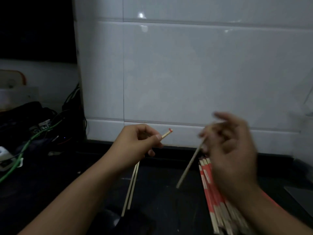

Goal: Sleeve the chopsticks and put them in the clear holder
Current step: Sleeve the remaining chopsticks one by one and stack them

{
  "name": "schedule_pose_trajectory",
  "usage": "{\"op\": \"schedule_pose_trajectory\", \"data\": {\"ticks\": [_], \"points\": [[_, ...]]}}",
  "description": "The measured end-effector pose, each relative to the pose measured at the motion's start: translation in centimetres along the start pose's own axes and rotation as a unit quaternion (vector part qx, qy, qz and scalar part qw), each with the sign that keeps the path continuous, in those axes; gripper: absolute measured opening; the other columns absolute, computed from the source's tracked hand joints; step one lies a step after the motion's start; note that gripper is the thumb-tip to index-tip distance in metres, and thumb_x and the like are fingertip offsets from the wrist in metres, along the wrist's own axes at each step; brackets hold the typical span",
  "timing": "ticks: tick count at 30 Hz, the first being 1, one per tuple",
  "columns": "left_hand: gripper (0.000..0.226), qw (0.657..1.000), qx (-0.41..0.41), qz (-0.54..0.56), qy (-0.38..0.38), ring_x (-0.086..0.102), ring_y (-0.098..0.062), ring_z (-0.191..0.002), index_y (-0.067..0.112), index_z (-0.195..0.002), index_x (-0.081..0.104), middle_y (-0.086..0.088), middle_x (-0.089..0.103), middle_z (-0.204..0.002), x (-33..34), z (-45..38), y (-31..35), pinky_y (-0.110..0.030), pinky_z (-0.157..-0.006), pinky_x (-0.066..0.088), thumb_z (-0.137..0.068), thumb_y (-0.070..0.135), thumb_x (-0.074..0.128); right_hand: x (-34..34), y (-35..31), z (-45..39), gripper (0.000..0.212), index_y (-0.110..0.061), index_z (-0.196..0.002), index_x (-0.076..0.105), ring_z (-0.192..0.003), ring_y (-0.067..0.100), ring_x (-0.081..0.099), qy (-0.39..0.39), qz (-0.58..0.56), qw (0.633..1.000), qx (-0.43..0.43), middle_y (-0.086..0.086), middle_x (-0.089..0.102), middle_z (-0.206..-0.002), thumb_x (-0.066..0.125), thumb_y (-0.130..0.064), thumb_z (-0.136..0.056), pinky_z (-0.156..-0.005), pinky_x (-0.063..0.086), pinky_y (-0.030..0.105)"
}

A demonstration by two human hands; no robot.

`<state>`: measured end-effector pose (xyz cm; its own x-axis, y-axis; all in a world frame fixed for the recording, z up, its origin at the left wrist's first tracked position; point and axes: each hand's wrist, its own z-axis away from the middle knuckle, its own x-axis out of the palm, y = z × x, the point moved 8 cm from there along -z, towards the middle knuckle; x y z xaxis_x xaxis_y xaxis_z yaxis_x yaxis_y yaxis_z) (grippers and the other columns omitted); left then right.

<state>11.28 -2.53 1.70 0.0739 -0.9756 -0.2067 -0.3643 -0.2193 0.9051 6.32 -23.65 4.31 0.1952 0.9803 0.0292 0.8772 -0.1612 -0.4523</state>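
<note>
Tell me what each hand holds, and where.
Left hand grips a chopstick pair near its red-tipped top. Right hand, blurred, pinches a single chopstick near its top.

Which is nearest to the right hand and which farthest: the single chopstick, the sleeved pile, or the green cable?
From the right hand:
1. Single chopstick, held in its fingers.
2. Sleeved pile, on the counter just below.
3. Green cable, far left.
</note>
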Motion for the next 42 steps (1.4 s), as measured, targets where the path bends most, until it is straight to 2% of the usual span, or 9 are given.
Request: {"op": "schedule_pose_trajectory", "data": {"ticks": [4,8,11,15,19,24,33,38,42], "points": [[0.007,0.998,0.002,-0.045,-0.044,0.070,-0.018,-0.064,0.008,-0.088,0.068,-0.004,0.078,-0.083,1.2,0.1,-0.2,-0.026,-0.057,0.047,-0.093,0.013,0.066,-7.2,3.7,-2.8,0.026,-0.012,-0.121,0.054,-0.057,0.010,0.059,0.186,-0.037,0.975,0.115,0.006,0.066,-0.082,0.046,0.001,-0.100,-0.057,0.051,0.022],[0.007,0.996,-0.003,-0.052,-0.071,0.069,-0.018,-0.062,0.005,-0.089,0.067,-0.006,0.077,-0.082,1.9,0.1,-0.4,-0.025,-0.055,0.046,-0.092,0.011,0.066,-10.1,6.3,-3.1,0.022,-0.018,-0.107,0.057,-0.055,0.010,0.059,0.281,-0.093,0.936,0.191,0.006,0.066,-0.077,0.048,0.000,-0.098,-0.057,0.049,0.021],[0.007,0.995,-0.006,-0.056,-0.085,0.067,-0.016,-0.061,0.006,-0.089,0.067,-0.006,0.077,-0.081,2.3,0.2,-0.6,-0.022,-0.054,0.047,-0.093,0.011,0.066,-9.9,6.4,-3.0,0.022,-0.015,-0.109,0.056,-0.055,0.010,0.059,0.284,-0.104,0.933,0.195,0.002,0.067,-0.072,0.047,0.001,-0.098,-0.057,0.050,0.020],[0.006,0.992,-0.008,-0.066,-0.108,0.067,-0.015,-0.061,0.007,-0.089,0.068,-0.007,0.077,-0.081,2.7,0.4,-0.8,-0.026,-0.060,0.049,-0.092,0.013,0.067,-9.0,6.1,-2.8,0.022,-0.012,-0.115,0.056,-0.057,0.010,0.059,0.268,-0.109,0.938,0.192,0.008,0.066,-0.078,0.047,0.000,-0.099,-0.060,0.051,0.021],[0.008,0.991,-0.014,-0.070,-0.115,0.066,-0.014,-0.060,0.006,-0.090,0.068,-0.007,0.077,-0.081,3.0,0.5,-0.8,-0.018,-0.053,0.047,-0.093,0.013,0.067,-8.1,6.0,-2.5,0.023,-0.011,-0.119,0.057,-0.059,0.010,0.060,0.235,-0.100,0.946,0.199,0.009,0.067,-0.082,0.049,-0.002,-0.099,-0.062,0.052,0.021],[0.008,0.990,-0.016,-0.073,-0.121,0.066,-0.015,-0.061,0.006,-0.090,0.068,-0.007,0.077,-0.081,3.1,0.6,-0.8,-0.018,-0.052,0.046,-0.093,0.014,0.067,-7.8,5.6,-2.2,0.026,-0.011,-0.120,0.056,-0.060,0.009,0.061,0.229,-0.089,0.949,0.196,0.008,0.067,-0.080,0.048,0.000,-0.099,-0.062,0.052,0.020],[0.009,0.990,-0.017,-0.067,-0.119,0.066,-0.014,-0.061,0.004,-0.091,0.067,-0.008,0.077,-0.081,3.0,0.6,-0.8,-0.017,-0.050,0.045,-0.093,0.013,0.067,-8.8,5.7,-2.6,0.024,-0.018,-0.111,0.057,-0.058,0.010,0.059,0.258,-0.092,0.944,0.183,0.001,0.068,-0.068,0.048,0.000,-0.098,-0.061,0.051,0.021],[0.008,0.989,-0.016,-0.074,-0.123,0.067,-0.013,-0.061,0.007,-0.090,0.068,-0.007,0.077,-0.081,3.0,0.6,-0.8,-0.019,-0.053,0.047,-0.093,0.014,0.067,-8.4,5.8,-2.5,0.024,-0.019,-0.110,0.057,-0.058,0.011,0.059,0.241,-0.095,0.949,0.179,0.008,0.066,-0.079,0.047,-0.001,-0.099,-0.061,0.050,0.021],[0.007,0.990,-0.015,-0.069,-0.123,0.067,-0.014,-0.061,0.008,-0.089,0.067,-0.007,0.077,-0.080,3.0,0.5,-0.9,-0.018,-0.052,0.046,-0.093,0.015,0.067,-8.5,5.7,-2.5,0.024,-0.019,-0.109,0.057,-0.058,0.011,0.059,0.247,-0.095,0.948,0.178,0.005,0.067,-0.075,0.048,0.000,-0.098,-0.061,0.051,0.021]]}}
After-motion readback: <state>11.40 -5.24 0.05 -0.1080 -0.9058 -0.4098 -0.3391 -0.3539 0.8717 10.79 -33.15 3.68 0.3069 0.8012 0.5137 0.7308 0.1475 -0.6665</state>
